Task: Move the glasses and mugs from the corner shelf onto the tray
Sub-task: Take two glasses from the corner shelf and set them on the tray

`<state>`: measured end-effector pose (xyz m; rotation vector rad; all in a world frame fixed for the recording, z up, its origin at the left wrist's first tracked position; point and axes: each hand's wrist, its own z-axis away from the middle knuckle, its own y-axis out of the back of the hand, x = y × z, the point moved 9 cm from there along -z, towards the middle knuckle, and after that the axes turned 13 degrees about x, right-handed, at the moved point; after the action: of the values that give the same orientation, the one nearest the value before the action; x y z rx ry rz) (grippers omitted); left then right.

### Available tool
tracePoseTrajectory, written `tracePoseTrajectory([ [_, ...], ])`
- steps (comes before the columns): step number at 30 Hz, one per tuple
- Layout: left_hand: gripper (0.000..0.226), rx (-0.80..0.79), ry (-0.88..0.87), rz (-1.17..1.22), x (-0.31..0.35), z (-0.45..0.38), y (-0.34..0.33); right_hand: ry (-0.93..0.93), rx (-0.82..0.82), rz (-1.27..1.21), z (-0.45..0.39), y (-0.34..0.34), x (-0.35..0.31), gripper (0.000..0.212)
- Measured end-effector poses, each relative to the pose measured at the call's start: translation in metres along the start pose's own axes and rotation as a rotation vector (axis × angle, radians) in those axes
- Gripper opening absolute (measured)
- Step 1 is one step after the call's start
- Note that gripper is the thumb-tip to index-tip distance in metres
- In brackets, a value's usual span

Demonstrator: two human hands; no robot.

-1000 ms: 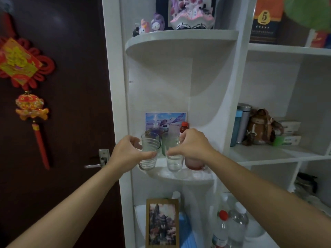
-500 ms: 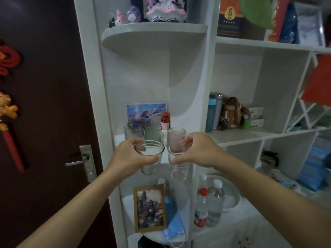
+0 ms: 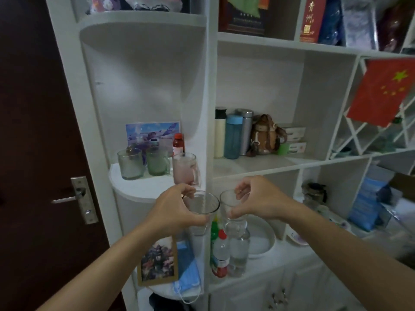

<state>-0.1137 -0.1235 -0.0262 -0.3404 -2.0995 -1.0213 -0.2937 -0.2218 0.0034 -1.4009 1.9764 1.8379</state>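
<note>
1. left hand (image 3: 177,212) grips one clear glass (image 3: 201,209), right hand (image 3: 258,202) pinches another clear glass (image 3: 231,209); both are off the corner shelf (image 3: 134,187)
2. carry step, I'd say; next up is finding the tray, not in view
3. three tinted mugs (image 3: 158,162) wait on that shelf

We see 2 bare forearms coming up from the bottom edge, with no sleeve, cuff or glove on either. Our left hand (image 3: 174,213) and right hand (image 3: 256,202) carry no ring, watch, strap or bracelet that shows. Both forearms are slim and smooth, narrowing at the wrist, with short fingernails where any show.
</note>
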Motion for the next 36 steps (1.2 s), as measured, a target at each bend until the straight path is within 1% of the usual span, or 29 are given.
tracePoseTrajectory([
  [5, 0.086, -0.032, 0.103, 0.089, 0.023, 0.005, -0.069, -0.024, -0.020, -0.029, -0.010, 0.034, 0.065, 0.062],
  [9, 0.113, -0.029, 0.148, 0.101, 0.042, 0.008, -0.119, -0.028, -0.052, -0.031, -0.018, 0.053, 0.113, 0.064],
  [10, 0.114, -0.024, 0.155, 0.104, 0.046, 0.007, -0.129, -0.028, -0.059, -0.029, -0.020, 0.056, 0.123, 0.064],
  [14, 0.098, -0.002, 0.166, 0.047, 0.055, 0.003, -0.161, -0.036, -0.093, -0.027, -0.031, 0.062, 0.162, 0.062],
  [18, 0.098, -0.008, 0.201, 0.029, 0.053, -0.011, -0.190, -0.052, -0.095, -0.030, -0.047, 0.063, 0.193, 0.058],
  [20, 0.098, 0.002, 0.196, 0.023, 0.051, -0.020, -0.202, -0.065, -0.098, -0.036, -0.058, 0.060, 0.206, 0.057],
  [24, 0.087, -0.016, 0.185, -0.013, 0.040, -0.045, -0.227, -0.071, -0.112, -0.034, -0.081, 0.045, 0.226, 0.059],
  [27, 0.084, -0.042, 0.201, -0.038, 0.025, -0.068, -0.247, -0.070, -0.122, -0.026, -0.102, 0.028, 0.239, 0.058],
  [30, 0.086, -0.066, 0.221, -0.062, 0.008, -0.090, -0.266, -0.091, -0.118, -0.034, -0.125, 0.010, 0.256, 0.055],
  [36, 0.092, -0.142, 0.294, -0.098, -0.025, -0.123, -0.297, -0.118, -0.133, -0.020, -0.164, -0.021, 0.281, 0.060],
])
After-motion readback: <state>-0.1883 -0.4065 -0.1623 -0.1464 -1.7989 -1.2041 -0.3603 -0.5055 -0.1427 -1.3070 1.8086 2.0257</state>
